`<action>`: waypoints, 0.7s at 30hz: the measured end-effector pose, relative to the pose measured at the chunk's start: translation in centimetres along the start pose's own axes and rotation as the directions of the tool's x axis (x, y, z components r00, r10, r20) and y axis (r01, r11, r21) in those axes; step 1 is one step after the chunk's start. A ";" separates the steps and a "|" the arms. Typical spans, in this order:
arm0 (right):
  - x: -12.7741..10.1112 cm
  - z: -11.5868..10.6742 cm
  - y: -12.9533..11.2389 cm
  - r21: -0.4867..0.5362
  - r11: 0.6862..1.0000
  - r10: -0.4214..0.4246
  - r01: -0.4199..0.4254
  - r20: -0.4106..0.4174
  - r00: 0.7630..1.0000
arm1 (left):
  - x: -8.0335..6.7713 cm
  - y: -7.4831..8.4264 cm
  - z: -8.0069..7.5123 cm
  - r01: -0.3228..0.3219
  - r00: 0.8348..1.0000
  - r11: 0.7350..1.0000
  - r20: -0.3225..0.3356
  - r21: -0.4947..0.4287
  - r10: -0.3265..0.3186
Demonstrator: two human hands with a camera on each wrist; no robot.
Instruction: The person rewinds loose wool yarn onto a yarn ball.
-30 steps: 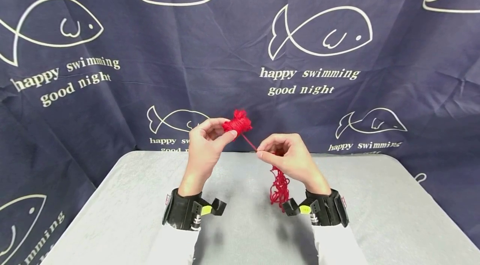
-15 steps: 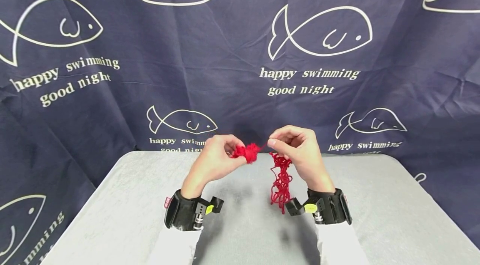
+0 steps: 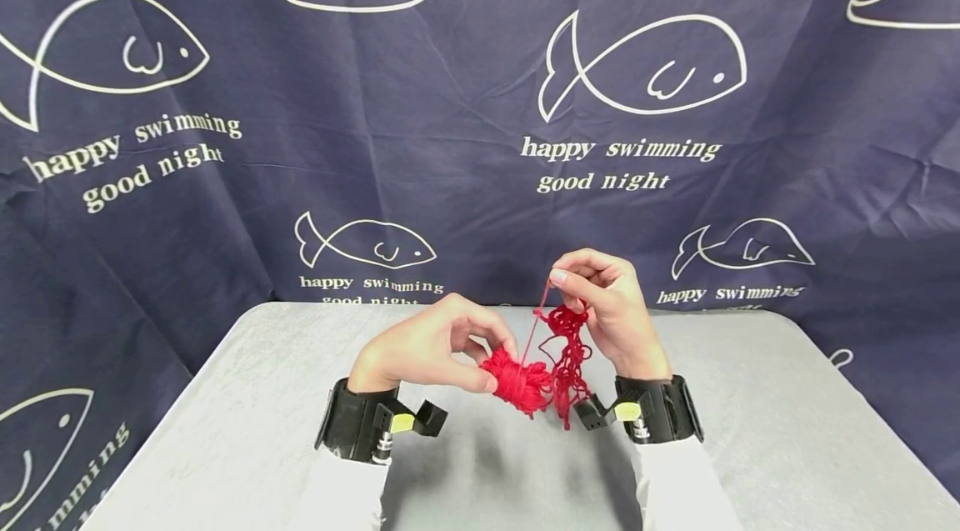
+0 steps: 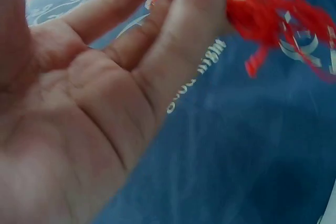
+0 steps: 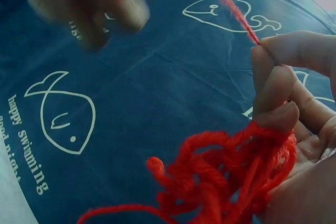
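Left hand (image 3: 431, 348) grips the red yarn ball (image 3: 517, 382) low above the grey table (image 3: 225, 431), fingers curled round it, palm turned inward. Right hand (image 3: 611, 310), raised higher, pinches the taut strand (image 3: 534, 331), which runs steeply up from the ball; loose yarn tangle (image 3: 567, 356) hangs beneath its fingers.

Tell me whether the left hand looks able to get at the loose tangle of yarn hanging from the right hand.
Probably yes. The left hand holds the wound bundle right beside the loose tangle hanging from the right hand, with nothing between them, though its grip is already occupied.
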State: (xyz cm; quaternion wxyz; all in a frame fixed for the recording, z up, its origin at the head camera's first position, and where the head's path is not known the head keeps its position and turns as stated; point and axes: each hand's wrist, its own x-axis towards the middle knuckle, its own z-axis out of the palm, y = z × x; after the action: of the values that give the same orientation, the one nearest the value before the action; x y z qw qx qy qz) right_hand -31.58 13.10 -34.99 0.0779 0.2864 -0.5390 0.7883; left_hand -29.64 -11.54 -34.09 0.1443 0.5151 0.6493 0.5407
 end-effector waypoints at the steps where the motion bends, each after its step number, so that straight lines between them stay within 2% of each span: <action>1: 0.0 0.0 0.1 -0.010 1.000 0.001 -0.001 0.005 1.000 | 0.0 0.1 0.0 -0.031 1.000 0.998 -0.006 -0.060 0.031; 4: 0.0 0.0 0.3 -0.055 0.998 0.018 -0.017 0.021 1.000 | -0.2 0.4 0.1 -0.130 0.990 0.973 -0.078 -0.192 0.117; 6: 0.0 0.0 0.4 -0.108 0.993 0.043 -0.039 0.034 0.998 | -0.2 0.4 0.1 -0.207 0.971 0.950 -0.168 -0.234 0.170; 8: 0.0 0.1 0.4 -0.185 0.981 0.071 -0.061 0.049 0.996 | -0.2 0.3 0.2 -0.286 0.935 0.927 -0.283 -0.244 0.214; 10: -0.1 0.2 0.3 -0.266 0.961 0.100 -0.080 0.063 0.993 | 0.1 0.3 0.3 -0.350 0.885 0.899 -0.408 -0.262 0.226; 12: -0.2 0.4 0.2 -0.343 0.935 0.124 -0.089 0.081 0.989 | 0.4 0.3 0.3 -0.402 0.823 0.866 -0.532 -0.297 0.200; 14: -0.3 0.5 0.1 -0.390 0.917 0.132 -0.081 0.106 0.986 | 0.7 0.4 0.3 -0.449 0.752 0.823 -0.645 -0.348 0.138; 16: -0.4 0.7 0.1 -0.422 0.905 0.127 -0.056 0.141 0.982 | 1.0 0.4 0.3 -0.492 0.667 0.782 -0.743 -0.383 0.056; 17: -0.4 0.8 0.1 -0.433 0.901 0.121 -0.041 0.159 0.980 | 1.1 0.4 0.2 -0.508 0.622 0.770 -0.783 -0.386 0.018; 19: -0.4 1.0 0.1 -0.450 0.893 0.107 -0.008 0.196 0.975 | 1.4 0.4 0.0 -0.530 0.529 0.759 -0.847 -0.379 -0.054; 21: -0.4 1.1 0.1 -0.477 0.879 0.101 0.021 0.228 0.968 | 1.6 0.2 -0.2 -0.530 0.442 0.772 -0.891 -0.351 -0.102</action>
State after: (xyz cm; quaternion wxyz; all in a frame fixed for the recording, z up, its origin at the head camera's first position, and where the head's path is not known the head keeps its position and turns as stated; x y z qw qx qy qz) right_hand -30.91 12.12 -34.99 0.0619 0.3427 -0.7271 0.5917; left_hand -30.38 -10.36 -33.20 -0.1315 0.1744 0.3500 0.9109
